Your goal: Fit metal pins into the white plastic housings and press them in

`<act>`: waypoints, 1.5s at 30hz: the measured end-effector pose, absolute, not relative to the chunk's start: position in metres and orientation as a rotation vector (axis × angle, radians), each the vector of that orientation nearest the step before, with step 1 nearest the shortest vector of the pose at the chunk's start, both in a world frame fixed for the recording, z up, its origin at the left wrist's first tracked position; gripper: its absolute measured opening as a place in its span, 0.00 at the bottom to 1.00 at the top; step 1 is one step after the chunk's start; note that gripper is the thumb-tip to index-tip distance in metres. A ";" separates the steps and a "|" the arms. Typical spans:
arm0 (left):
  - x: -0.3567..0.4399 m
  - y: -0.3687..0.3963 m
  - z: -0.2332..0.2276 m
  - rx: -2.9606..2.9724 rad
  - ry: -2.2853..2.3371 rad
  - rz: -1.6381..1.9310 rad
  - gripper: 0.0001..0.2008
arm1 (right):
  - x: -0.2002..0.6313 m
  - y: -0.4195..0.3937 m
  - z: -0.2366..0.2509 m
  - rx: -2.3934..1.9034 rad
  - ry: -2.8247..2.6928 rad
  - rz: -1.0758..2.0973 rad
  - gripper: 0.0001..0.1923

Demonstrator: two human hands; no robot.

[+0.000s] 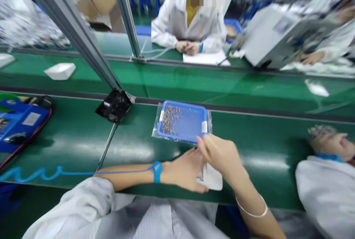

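In the head view, low in the middle of the frame, the left hand (186, 170) lies on the green table (69, 146), fingers curled around a small white piece (212, 178) that it grips at its left edge; a blue wrist strap (157, 171) circles that wrist, its coiled blue cord (41, 173) running off toward the lower left. The right hand (219, 154) crosses just above it, thumb and forefinger pinched together at the near edge of the blue tray (191, 124); blur hides whether anything sits between those fingertips. The tray lies at centre frame inside a clear bag (155, 126), with a heap of small metal parts (169, 119) in its left half. In the upper middle, across the belt, another person (191, 21) in a white coat rests both hands on paper.
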State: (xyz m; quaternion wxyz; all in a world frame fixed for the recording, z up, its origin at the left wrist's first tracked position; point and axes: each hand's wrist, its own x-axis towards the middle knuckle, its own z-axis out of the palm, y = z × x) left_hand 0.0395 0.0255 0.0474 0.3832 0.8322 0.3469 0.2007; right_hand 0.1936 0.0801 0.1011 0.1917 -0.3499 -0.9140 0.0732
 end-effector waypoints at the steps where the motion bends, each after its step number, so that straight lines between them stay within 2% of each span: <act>1: 0.043 0.022 0.042 2.199 0.906 0.502 0.50 | 0.181 0.102 0.102 -1.132 -2.752 0.160 0.21; 3: 0.044 0.011 0.025 2.338 0.914 0.478 0.49 | 0.156 0.139 0.100 -1.285 -3.002 0.188 0.20; 5: 0.034 -0.002 0.010 2.294 0.874 0.590 0.55 | 0.138 0.159 0.091 -1.240 -3.068 0.211 0.24; 7: 0.016 -0.009 0.003 2.090 0.894 0.858 0.59 | 0.129 0.165 0.077 -1.148 -3.077 0.215 0.27; 9: -0.007 0.000 0.011 1.802 1.087 1.225 0.58 | 0.127 0.163 0.060 -1.104 -3.081 0.228 0.24; 12: -0.037 0.058 0.041 1.354 1.438 1.727 0.61 | 0.124 0.158 0.042 -1.107 -3.047 0.227 0.17; 16: -0.064 0.186 0.069 0.891 1.836 2.009 0.60 | 0.120 0.159 0.035 -1.102 -3.015 0.180 0.17; 18: -0.077 0.236 0.068 0.693 1.952 2.026 0.52 | 0.119 0.159 0.035 -1.116 -3.030 0.153 0.16; 20: -0.088 0.265 0.059 0.488 2.054 2.006 0.31 | 0.119 0.157 0.036 -1.134 -3.049 0.121 0.16; 22: -0.093 0.275 0.046 0.362 2.115 1.977 0.24 | 0.119 0.156 0.035 -1.138 -3.065 0.095 0.15; 25: -0.095 0.270 0.030 0.356 2.134 1.962 0.25 | 0.121 0.156 0.034 -1.118 -3.075 0.086 0.14; 29: -0.092 0.254 0.025 0.591 2.023 1.996 0.43 | 0.122 0.157 0.035 -1.096 -3.047 0.107 0.13; 31: -0.089 0.246 0.028 0.707 1.936 2.027 0.47 | 0.122 0.157 0.034 -1.107 -3.027 0.113 0.13; 39: -0.068 0.213 0.073 1.131 1.393 2.036 0.35 | 0.122 0.152 0.045 -1.210 -2.963 0.061 0.13; 43: -0.060 0.184 0.089 1.758 1.058 1.652 0.37 | 0.126 0.145 0.066 -1.240 -2.896 0.020 0.13; 45: -0.055 0.173 0.089 1.910 1.014 1.367 0.27 | 0.130 0.148 0.079 -1.257 -2.849 0.003 0.14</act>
